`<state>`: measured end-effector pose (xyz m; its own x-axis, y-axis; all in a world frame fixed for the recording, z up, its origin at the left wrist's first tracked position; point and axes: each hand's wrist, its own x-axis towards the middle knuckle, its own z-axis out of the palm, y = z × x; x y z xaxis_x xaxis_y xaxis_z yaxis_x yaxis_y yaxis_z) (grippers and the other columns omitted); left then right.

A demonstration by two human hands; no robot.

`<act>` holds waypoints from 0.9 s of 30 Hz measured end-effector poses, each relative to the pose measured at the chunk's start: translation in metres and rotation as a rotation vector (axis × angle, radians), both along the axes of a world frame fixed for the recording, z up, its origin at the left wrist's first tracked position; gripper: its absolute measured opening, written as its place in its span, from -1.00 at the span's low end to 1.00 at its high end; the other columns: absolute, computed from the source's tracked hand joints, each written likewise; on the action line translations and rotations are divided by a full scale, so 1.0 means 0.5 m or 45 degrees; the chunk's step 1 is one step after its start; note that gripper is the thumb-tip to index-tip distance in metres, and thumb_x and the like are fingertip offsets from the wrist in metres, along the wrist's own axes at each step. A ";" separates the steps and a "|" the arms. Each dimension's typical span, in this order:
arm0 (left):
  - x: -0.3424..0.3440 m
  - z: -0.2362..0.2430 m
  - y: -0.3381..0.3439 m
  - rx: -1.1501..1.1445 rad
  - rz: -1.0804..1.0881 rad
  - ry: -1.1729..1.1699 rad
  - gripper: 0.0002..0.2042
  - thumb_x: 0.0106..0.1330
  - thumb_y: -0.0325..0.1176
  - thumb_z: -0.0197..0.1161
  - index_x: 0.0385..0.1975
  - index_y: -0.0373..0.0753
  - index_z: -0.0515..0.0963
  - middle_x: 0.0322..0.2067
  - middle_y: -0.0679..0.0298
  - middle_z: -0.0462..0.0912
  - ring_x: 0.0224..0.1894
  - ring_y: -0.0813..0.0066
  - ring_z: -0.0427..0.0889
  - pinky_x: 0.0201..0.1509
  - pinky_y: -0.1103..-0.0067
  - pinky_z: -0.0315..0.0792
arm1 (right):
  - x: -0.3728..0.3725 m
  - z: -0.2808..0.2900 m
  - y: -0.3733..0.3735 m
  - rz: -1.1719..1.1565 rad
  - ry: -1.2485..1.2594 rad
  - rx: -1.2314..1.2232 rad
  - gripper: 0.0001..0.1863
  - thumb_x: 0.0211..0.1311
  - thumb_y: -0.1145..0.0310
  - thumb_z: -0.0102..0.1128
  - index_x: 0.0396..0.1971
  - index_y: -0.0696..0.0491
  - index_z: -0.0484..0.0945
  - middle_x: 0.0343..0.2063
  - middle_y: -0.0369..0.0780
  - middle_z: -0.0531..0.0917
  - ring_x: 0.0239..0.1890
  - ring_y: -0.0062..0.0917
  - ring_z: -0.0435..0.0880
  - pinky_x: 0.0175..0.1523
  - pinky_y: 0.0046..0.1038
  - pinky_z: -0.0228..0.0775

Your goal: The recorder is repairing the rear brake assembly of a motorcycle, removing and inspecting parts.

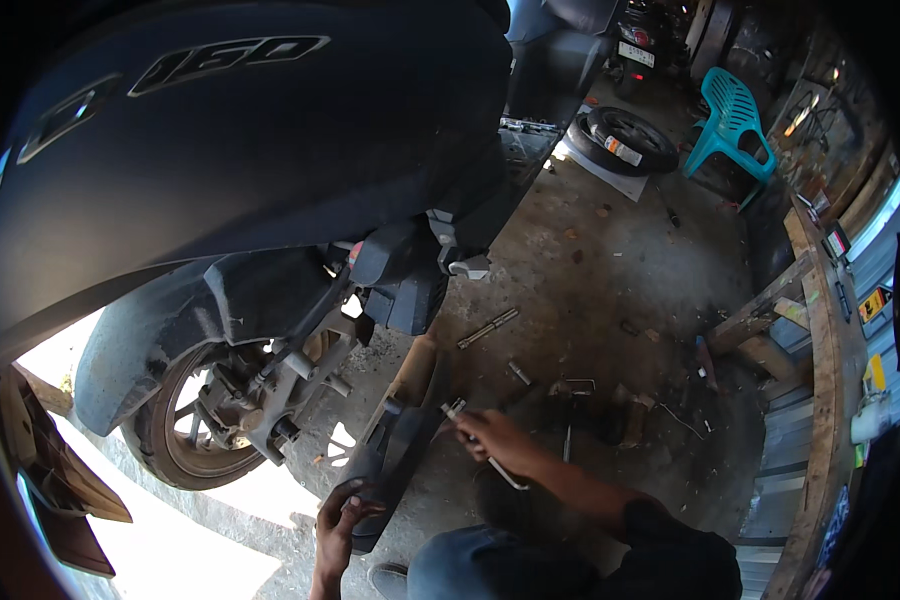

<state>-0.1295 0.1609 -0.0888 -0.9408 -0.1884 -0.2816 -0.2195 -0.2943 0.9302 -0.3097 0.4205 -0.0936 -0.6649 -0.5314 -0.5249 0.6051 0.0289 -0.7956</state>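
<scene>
- One bare left hand (pixel 338 520) curls its fingers at the lower end of a long, dark-black exhaust muffler (pixel 398 460), thumb along its top; the grip looks partly closed, the undersides of the fingers hidden.
- The muffler slants between the person and the scooter, its brown, tube-shaped section (pixel 412 372) farthest from the left hand; whether it is fastened anywhere, I cannot tell.
- One bare right hand (pixel 493 441) wraps its fingers tightly around a slim, silver, bent metal hand tool (pixel 511 476); both ends of the tool stick out past the fist, just beside the muffler.
- A large, dark-bodied scooter (pixel 300 160) fills the upper left; its black-tyred, spoked rear wheel (pixel 148 455) shows below.
- On the grey concrete floor (pixel 560 270) lie a long, silver metal rod-shaped tool (pixel 488 328) and a shorter silver cylindrical piece (pixel 519 373); farther off, black rubber tyres (pixel 658 146) lie stacked near a teal plastic chair (pixel 732 112).
</scene>
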 end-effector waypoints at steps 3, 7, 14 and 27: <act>0.046 -0.042 -0.022 0.073 -0.063 -0.082 -0.60 0.45 -0.23 0.15 0.11 -0.42 0.43 -0.04 0.00 0.60 -0.13 0.21 0.70 -0.02 0.34 0.59 | -0.134 -0.005 0.130 -0.330 0.245 0.253 -0.75 0.46 0.25 0.02 -0.21 0.15 0.54 -0.49 -0.36 0.49 -0.61 -0.74 0.38 -0.53 -0.62 0.23; 0.137 -0.089 -0.060 0.099 -0.083 -0.321 -0.59 0.46 -0.25 0.17 0.21 -0.31 0.41 -0.07 0.09 0.65 -0.14 0.27 0.68 -0.03 0.37 0.59 | -0.362 0.029 0.224 -0.569 0.586 0.584 -0.78 0.44 0.23 0.09 -0.24 0.10 0.53 -0.46 -0.33 0.56 -0.61 -0.74 0.39 -0.55 -0.61 0.26; 0.157 -0.057 -0.070 0.324 0.083 -0.265 -0.73 0.49 -0.34 0.10 0.08 -0.33 0.47 -0.17 0.11 0.65 -0.18 0.32 0.67 -0.11 0.37 0.61 | -0.943 0.173 0.235 -0.539 1.507 1.280 -0.67 0.30 0.22 0.12 -0.16 0.19 0.62 -0.38 -0.05 0.73 -0.39 -0.36 0.70 -0.26 -0.29 0.50; 0.179 -0.023 -0.089 0.174 0.159 -0.340 -0.70 0.53 -0.32 0.01 0.12 -0.34 0.44 -0.10 0.17 0.63 -0.15 0.48 0.64 -0.08 0.49 0.57 | -0.614 -0.115 0.173 -0.967 0.699 0.220 -0.89 0.33 0.41 -0.06 -0.25 0.08 0.45 -0.55 -0.26 0.45 -0.66 -0.58 0.37 -0.61 -0.44 0.22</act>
<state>-0.0399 0.1163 -0.1001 -0.8022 -0.2413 -0.5461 -0.4048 -0.4524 0.7946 -0.6165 0.5069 -0.1512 -0.9775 0.2000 -0.0673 0.0534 -0.0744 -0.9958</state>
